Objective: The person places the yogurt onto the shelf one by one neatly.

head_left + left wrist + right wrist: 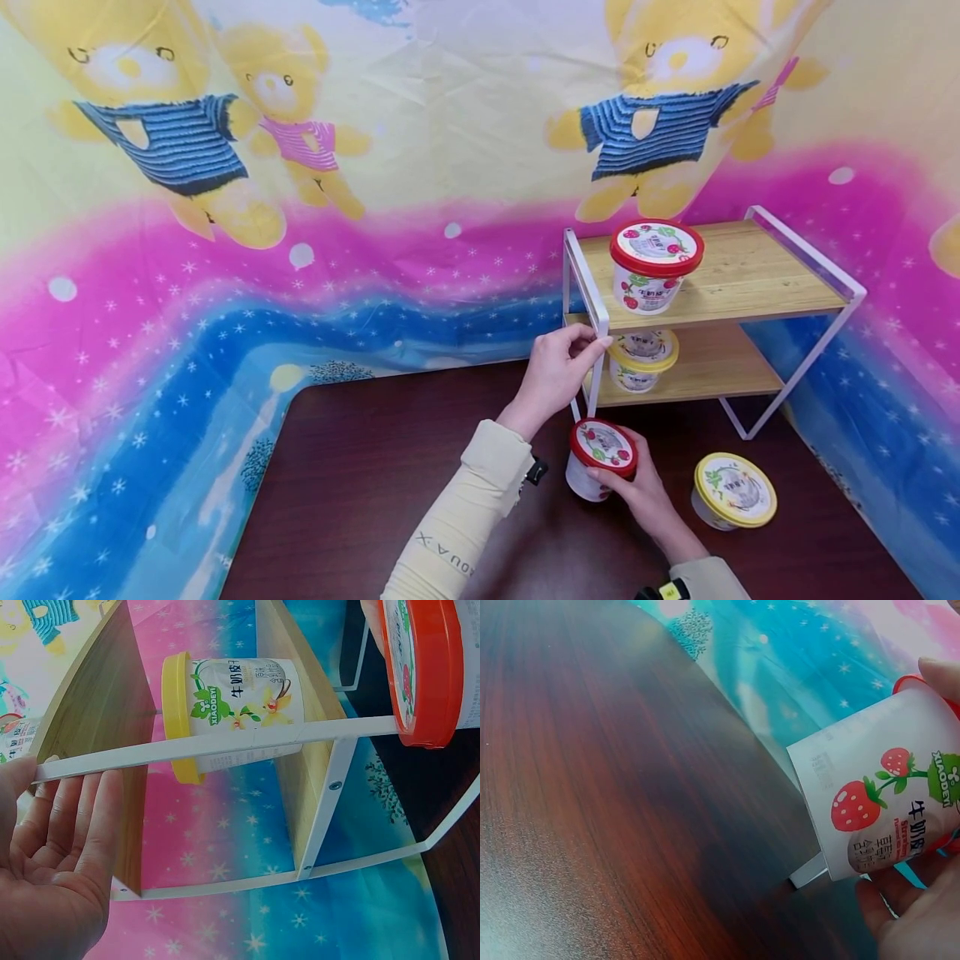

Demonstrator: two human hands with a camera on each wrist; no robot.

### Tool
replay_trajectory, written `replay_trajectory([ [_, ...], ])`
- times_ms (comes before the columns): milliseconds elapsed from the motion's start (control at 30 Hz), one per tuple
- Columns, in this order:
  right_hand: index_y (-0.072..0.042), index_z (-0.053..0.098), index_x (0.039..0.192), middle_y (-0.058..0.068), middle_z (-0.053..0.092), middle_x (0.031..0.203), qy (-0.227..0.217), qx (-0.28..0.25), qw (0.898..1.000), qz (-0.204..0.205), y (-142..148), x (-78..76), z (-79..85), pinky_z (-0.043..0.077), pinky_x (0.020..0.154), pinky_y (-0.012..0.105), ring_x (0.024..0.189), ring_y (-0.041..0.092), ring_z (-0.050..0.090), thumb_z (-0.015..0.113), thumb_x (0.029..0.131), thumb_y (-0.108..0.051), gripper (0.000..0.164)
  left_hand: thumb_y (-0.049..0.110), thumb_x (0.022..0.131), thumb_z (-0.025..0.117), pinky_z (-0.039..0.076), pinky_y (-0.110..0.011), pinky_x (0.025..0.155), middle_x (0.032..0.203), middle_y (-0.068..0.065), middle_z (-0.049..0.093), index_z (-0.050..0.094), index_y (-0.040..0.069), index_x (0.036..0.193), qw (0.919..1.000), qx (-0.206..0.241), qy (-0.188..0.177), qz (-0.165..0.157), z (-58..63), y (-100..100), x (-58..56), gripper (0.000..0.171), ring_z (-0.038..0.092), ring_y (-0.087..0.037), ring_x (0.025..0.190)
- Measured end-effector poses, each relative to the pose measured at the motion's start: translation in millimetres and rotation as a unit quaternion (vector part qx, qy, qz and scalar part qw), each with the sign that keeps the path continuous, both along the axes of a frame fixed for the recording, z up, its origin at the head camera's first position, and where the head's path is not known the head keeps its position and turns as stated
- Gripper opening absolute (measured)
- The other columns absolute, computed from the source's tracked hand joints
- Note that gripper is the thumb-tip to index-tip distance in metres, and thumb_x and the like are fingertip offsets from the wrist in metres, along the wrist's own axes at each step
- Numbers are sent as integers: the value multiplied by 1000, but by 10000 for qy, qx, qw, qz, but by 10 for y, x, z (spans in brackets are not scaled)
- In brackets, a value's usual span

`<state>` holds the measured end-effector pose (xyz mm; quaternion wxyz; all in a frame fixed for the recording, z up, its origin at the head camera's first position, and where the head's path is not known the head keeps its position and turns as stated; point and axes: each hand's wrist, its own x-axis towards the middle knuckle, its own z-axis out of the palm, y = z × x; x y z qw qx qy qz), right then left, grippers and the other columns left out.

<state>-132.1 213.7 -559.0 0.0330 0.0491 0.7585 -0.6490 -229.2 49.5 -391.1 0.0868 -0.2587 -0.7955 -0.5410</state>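
Note:
My right hand (pixel 651 487) grips a white tub with a red lid (pixel 602 446) and strawberry print, close by the front left leg of a small two-tier shelf. In the right wrist view this tub (pixel 885 787) is tilted above the dark table. My left hand (pixel 553 373) pinches the white metal upright (pixel 225 744) at the shelf's left side, thumb on one side and fingers on the other. Another red-lidded tub (pixel 651 275) stands on the top board, at its left. Below it, a yellow-lidded tub (pixel 637 367) sits on the lower board, partly hidden by the top tier.
A second yellow-lidded tub (pixel 733 492) stands on the dark wooden table (pixel 360 475), right of my right hand. The shelf's wooden top board (pixel 757 267) extends to the right. A bear-print cloth (pixel 442 167) hangs behind the table and along its sides.

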Motion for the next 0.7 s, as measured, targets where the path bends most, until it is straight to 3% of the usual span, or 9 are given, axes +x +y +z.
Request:
replay_trajectory([
  [267,-6,20,154,17,38,148,337,-69,9994,13,-4,42,45,32,106,47,131,27,36,70,95,-20,78,30,100,68,54,-20,67,85,10,67,74,8,108,10000,24,-7,-48,-8,-2,6,24,60,-5,74],
  [567,-6,18,154,18,35,149,307,-82,9995,-32,42,60,101,30,107,52,132,28,34,69,96,-21,79,30,100,68,53,-20,66,84,10,66,74,8,108,10000,14,55,-34,-8,-6,-3,24,59,-6,72],
  [700,-7,18,154,17,35,149,360,-80,9993,-49,80,61,128,31,106,46,130,25,34,68,97,-21,77,29,100,68,53,-20,66,84,10,65,74,8,107,10000,5,91,-11,-6,-5,-9,23,59,-6,72],
])
